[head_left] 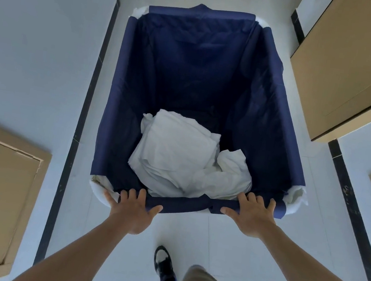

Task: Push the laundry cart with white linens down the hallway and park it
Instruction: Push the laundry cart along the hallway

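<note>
Below, cart wheels hidden by laundry cart (203, 75). Left hand (132, 207) and right hand (250, 216) both closed over near rim. White linens (184, 159) heaped inside, near end.

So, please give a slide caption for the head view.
Both hands, left and right, grip the near rim of a navy fabric laundry cart holding crumpled white linens.

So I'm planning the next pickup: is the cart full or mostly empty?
Mostly empty. The white linens form one small heap at the near end of the laundry cart, and the blue liner's walls are bare far above it.
</note>
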